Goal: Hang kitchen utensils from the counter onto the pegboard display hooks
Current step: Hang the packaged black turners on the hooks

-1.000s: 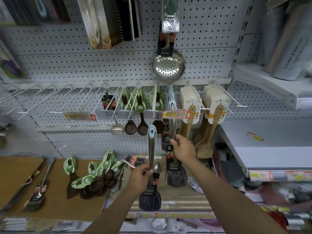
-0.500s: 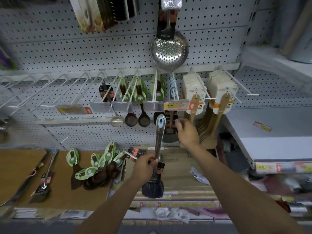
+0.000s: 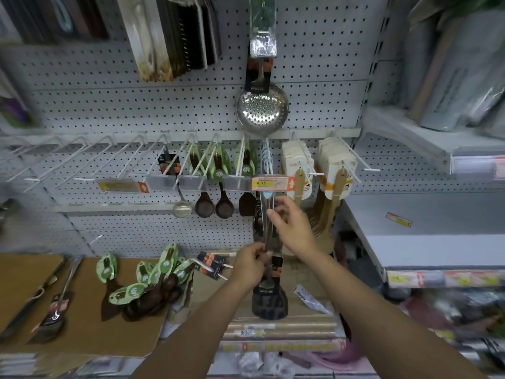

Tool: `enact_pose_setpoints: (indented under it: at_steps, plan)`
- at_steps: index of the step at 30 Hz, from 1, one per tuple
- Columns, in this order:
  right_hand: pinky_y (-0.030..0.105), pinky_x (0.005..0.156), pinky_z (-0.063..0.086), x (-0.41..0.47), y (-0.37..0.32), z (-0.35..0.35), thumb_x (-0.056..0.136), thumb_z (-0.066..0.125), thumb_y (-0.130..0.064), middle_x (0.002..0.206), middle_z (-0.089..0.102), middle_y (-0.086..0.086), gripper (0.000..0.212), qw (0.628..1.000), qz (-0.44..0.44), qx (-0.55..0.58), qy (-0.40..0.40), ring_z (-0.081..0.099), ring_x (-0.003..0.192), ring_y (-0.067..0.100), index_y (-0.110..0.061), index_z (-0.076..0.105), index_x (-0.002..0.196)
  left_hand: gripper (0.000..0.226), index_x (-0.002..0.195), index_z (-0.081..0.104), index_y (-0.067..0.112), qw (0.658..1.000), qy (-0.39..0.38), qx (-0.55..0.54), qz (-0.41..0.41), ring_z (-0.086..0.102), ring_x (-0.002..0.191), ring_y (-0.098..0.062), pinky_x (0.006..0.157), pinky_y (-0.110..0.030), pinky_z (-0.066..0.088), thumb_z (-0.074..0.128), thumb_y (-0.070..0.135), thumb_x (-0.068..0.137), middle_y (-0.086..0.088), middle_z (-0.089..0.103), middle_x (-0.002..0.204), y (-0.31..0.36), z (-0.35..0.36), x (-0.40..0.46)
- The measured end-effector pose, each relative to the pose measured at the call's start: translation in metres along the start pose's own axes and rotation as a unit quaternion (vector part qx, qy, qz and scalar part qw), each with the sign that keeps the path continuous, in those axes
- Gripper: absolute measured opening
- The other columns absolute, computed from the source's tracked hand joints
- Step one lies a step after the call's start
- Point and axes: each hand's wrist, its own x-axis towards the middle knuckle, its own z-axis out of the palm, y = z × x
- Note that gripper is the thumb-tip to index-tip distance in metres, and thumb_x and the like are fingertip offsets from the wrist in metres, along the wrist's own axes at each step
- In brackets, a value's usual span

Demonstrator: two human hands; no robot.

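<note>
- Spatula (image 3: 269, 300), a dark slotted one with a steel handle, hangs upright in front of the pegboard (image 3: 109, 105), below the hook (image 3: 266, 165) that carries the orange price tag (image 3: 273, 183); its long axis runs near vertical, blade down over the tabletop (image 3: 109, 337), handle end up toward the tag; the top of the handle is hidden among other steel handles there, so I cannot tell whether its hole is on the hook yet.
- Left hand (image 3: 250, 266) is curled round the lower handle, just above the red-and-black label, gripping it; right hand (image 3: 293, 228) is higher, its fingers bent and pinching the upper shaft beside the handles already hanging.
- Risk, as I judge it: the hook tip sits behind the tag, out of plain sight, so the hole may miss the wire; if both hands let go then, the spatula would drop onto the boxes below.
- Second risk: the right hand works close against the hanging handles; a nudge could set them swinging or slide one forward off the hook.
- Third: a tilt of the long axis at the top would let the blade swing toward the wooden spatulas (image 3: 325, 214) just to the right; keeping it plumb looks safer.
- Farther out, green-carded spoons (image 3: 153, 280) lie heaped on the tabletop to the left, well apart from both hands; a steel skimmer (image 3: 261, 108) hangs above the hook row.
</note>
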Motion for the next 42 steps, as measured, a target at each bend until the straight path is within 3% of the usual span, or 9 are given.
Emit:
enact_pose_setpoints:
  at_steps: [5, 9, 16, 20, 24, 28, 34, 39, 42]
  plan:
    - [0.038, 0.067, 0.055, 0.009, 0.004, 0.0, 0.102, 0.058, -0.028, 0.085, 0.067, -0.005, 0.019, 1.0, -0.006, -0.016, 0.019, 0.066, 0.07, 0.014, -0.026, 0.054, 0.12, 0.021, 0.08, 0.065, 0.026, 1.0, 0.003, -0.002, -0.005, 0.063, 0.078, -0.01, 0.063, -0.019, 0.045, 0.063, 0.018, 0.098, 0.008, 0.066, 0.08, 0.003, 0.003, 0.013]
    - [0.033, 0.073, 0.055, 0.017, 0.013, 0.004, 0.102, 0.057, -0.029, 0.087, 0.067, -0.005, 0.022, 0.999, 0.001, -0.044, 0.019, 0.065, 0.079, 0.007, -0.023, 0.054, 0.122, 0.01, 0.091, 0.07, 0.023, 0.999, -0.012, -0.023, -0.025, 0.068, 0.09, -0.015, 0.083, -0.035, 0.056, 0.064, 0.02, 0.098, 0.006, 0.071, 0.089, -0.003, 0.01, 0.021]
    - [0.038, 0.092, 0.055, 0.067, 0.025, 0.011, 0.101, 0.057, -0.022, 0.106, 0.072, 0.0, 0.017, 0.998, 0.03, -0.054, 0.031, 0.067, 0.099, 0.017, -0.017, 0.065, 0.115, 0.008, 0.094, 0.071, 0.02, 0.999, -0.014, -0.017, -0.04, 0.068, 0.087, -0.021, 0.068, -0.026, 0.054, 0.064, 0.021, 0.098, -0.002, 0.072, 0.095, 0.004, 0.008, 0.072]
    - [0.045, 0.094, 0.055, 0.089, 0.036, 0.016, 0.095, 0.062, -0.005, 0.107, 0.068, 0.005, 0.025, 0.998, 0.002, -0.033, 0.046, 0.066, 0.104, 0.021, -0.014, 0.058, 0.117, 0.01, 0.092, 0.07, 0.021, 0.996, -0.043, -0.028, -0.074, 0.07, 0.088, -0.024, 0.074, -0.041, 0.063, 0.063, 0.019, 0.098, -0.009, 0.071, 0.107, 0.005, 0.004, 0.103]
    - [0.046, 0.095, 0.056, 0.098, 0.046, 0.017, 0.092, 0.065, -0.006, 0.108, 0.068, 0.005, 0.029, 0.998, -0.015, -0.045, 0.042, 0.066, 0.105, 0.021, -0.015, 0.059, 0.119, 0.012, 0.092, 0.07, 0.029, 0.993, -0.051, 0.09, -0.05, 0.067, 0.091, -0.019, 0.085, -0.042, 0.059, 0.06, 0.026, 0.096, 0.002, 0.072, 0.103, 0.009, -0.005, 0.123]
    - [0.037, 0.097, 0.053, 0.083, 0.048, 0.004, 0.096, 0.064, -0.021, 0.117, 0.069, 0.002, 0.026, 0.991, -0.029, -0.125, 0.027, 0.064, 0.11, 0.016, -0.018, 0.063, 0.122, 0.018, 0.107, 0.07, 0.027, 0.958, -0.084, 0.273, -0.013, 0.063, 0.09, -0.024, 0.083, -0.037, 0.054, 0.059, 0.034, 0.094, 0.0, 0.07, 0.099, 0.029, -0.021, 0.117]
    - [0.039, 0.08, 0.058, 0.033, 0.041, -0.012, 0.097, 0.059, -0.033, 0.107, 0.065, -0.007, 0.02, 0.946, -0.021, -0.312, -0.087, 0.063, 0.092, 0.011, -0.029, 0.059, 0.117, 0.031, 0.126, 0.066, 0.033, 0.931, -0.027, 0.362, 0.033, 0.065, 0.109, -0.024, 0.088, -0.035, 0.055, 0.054, 0.025, 0.099, 0.0, 0.066, 0.13, 0.037, -0.062, 0.071]
    - [0.033, 0.076, 0.053, 0.003, 0.0, 0.015, 0.1, 0.055, -0.029, 0.104, 0.06, -0.013, 0.023, 0.924, -0.073, -0.338, -0.165, 0.058, 0.09, 0.009, -0.03, 0.057, 0.123, 0.03, 0.126, 0.062, 0.036, 0.911, 0.015, 0.411, 0.032, 0.064, 0.11, -0.022, 0.094, -0.04, 0.054, 0.051, 0.027, 0.1, 0.002, 0.068, 0.127, 0.031, -0.117, 0.006]
    - [0.034, 0.076, 0.052, -0.006, -0.022, 0.053, 0.101, 0.053, -0.03, 0.105, 0.062, -0.01, 0.026, 0.916, -0.11, -0.327, -0.204, 0.061, 0.094, 0.012, -0.029, 0.057, 0.127, 0.027, 0.124, 0.063, 0.033, 0.894, 0.035, 0.447, 0.013, 0.066, 0.101, -0.019, 0.086, -0.037, 0.055, 0.052, 0.025, 0.1, 0.002, 0.07, 0.121, 0.016, -0.161, -0.031]
